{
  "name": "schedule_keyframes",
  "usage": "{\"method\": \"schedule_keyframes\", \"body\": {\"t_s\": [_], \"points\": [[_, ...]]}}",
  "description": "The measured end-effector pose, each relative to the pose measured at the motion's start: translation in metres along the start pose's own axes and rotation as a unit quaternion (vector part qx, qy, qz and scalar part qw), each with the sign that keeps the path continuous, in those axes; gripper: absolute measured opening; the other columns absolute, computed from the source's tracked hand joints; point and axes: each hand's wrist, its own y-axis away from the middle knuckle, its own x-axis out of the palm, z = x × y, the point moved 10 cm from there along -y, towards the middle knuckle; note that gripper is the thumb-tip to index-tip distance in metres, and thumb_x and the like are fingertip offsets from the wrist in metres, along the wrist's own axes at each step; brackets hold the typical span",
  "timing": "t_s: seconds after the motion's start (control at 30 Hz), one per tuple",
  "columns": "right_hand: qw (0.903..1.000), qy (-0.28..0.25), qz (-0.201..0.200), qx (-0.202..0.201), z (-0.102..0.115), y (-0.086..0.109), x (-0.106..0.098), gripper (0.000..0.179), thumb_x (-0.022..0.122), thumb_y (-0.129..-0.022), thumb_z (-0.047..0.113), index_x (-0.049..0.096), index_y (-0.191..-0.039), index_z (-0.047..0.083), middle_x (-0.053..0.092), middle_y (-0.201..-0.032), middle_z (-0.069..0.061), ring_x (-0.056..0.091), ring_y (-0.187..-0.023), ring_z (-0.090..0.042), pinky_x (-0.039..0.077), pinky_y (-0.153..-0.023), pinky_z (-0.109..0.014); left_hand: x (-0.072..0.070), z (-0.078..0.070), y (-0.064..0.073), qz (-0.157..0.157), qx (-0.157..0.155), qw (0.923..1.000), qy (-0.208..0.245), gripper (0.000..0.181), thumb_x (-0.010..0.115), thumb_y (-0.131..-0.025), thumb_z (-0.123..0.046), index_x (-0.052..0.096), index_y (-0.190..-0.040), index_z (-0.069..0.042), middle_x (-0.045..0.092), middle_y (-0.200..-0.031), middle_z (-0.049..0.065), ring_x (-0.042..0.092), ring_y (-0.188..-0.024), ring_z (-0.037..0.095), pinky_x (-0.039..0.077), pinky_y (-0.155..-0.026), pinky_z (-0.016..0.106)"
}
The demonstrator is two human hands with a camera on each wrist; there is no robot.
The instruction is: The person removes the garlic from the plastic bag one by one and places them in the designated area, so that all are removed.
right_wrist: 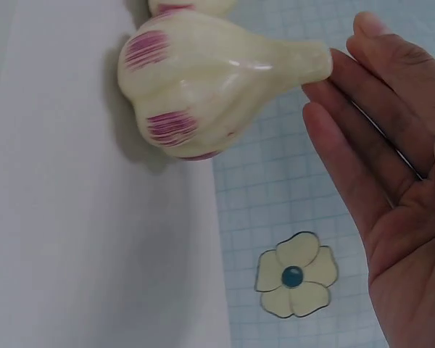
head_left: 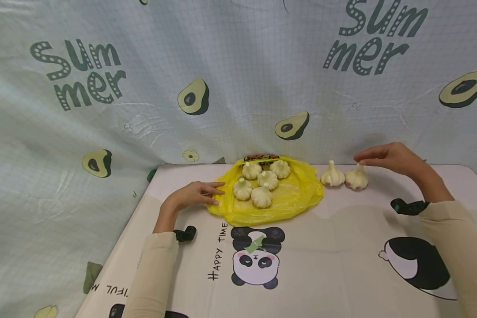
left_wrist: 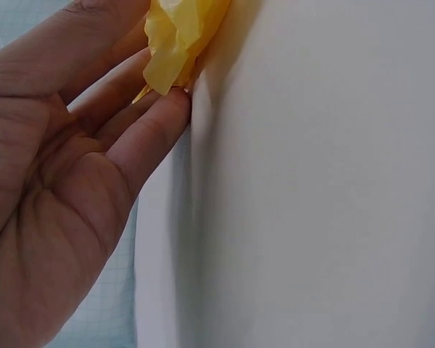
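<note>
A pale, grid-lined sheet [head_left: 242, 53] is hanging behind the counter [head_left: 322, 274] and along its left side, carrying printed avocados [head_left: 193, 97] and "Summer" lettering [head_left: 81, 66]; a cartoon panda [head_left: 256, 259] is decorating the counter's pale surface.

The pale tabletop [head_left: 326, 274] has a printed surface. In the head view, a yellow plastic bag [head_left: 292, 198] lies spread out near its far edge; two garlic bulbs [head_left: 332, 176] stand just beside it toward three o'clock, close together, stems up. Among the prints, an upside-down panda [head_left: 256, 269] shows at the bag's six o'clock, black lettering [head_left: 213, 265] between seven and eight, a black-haired figure [head_left: 425, 260] at four.
</note>
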Motion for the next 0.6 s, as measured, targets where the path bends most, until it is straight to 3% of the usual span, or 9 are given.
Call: {"method": "schedule_keyframes", "body": {"t_s": [0.27, 0.43, 0.6], "points": [[0.9995, 0.007, -0.019, -0.026, 0.025, 0.007, -0.008, 0.033, 0.071, -0.097, 0.033, 0.076, -0.123, 0.012, 0.074, -0.120, -0.007, 0.056, -0.095, 0.017, 0.047, -0.077, -0.011, -0.002, 0.002, -0.001, -0.003, -0.005, 1.0000, 0.002, 0.043, 0.077, -0.091, -0.019, 0.069, -0.133, -0.011, 0.046, -0.157, 0.001, 0.028, -0.152, 0.029, 0.029, -0.117, 0.048], [0.9976, 0.004, -0.021, -0.066, 0.045, 0.011, -0.003, 0.025, 0.072, -0.096, 0.022, 0.077, -0.119, 0.012, 0.076, -0.115, -0.005, 0.060, -0.096, 0.014, 0.048, -0.077, -0.011, -0.001, 0.002, 0.000, 0.000, -0.009, 1.0000, 0.003, 0.044, 0.077, -0.091, -0.017, 0.068, -0.134, -0.011, 0.045, -0.157, 0.001, 0.029, -0.151, 0.028, 0.031, -0.113, 0.044], [0.9911, 0.003, -0.015, -0.132, 0.066, 0.012, 0.005, 0.024, 0.074, -0.094, 0.014, 0.078, -0.117, 0.010, 0.077, -0.111, -0.005, 0.063, -0.096, 0.010, 0.050, -0.078, -0.011, 0.000, 0.001, -0.001, 0.003, -0.005, 1.0000, 0.005, 0.044, 0.077, -0.091, -0.018, 0.068, -0.134, -0.010, 0.045, -0.158, 0.001, 0.028, -0.152, 0.029, 0.030, -0.115, 0.046]]}}
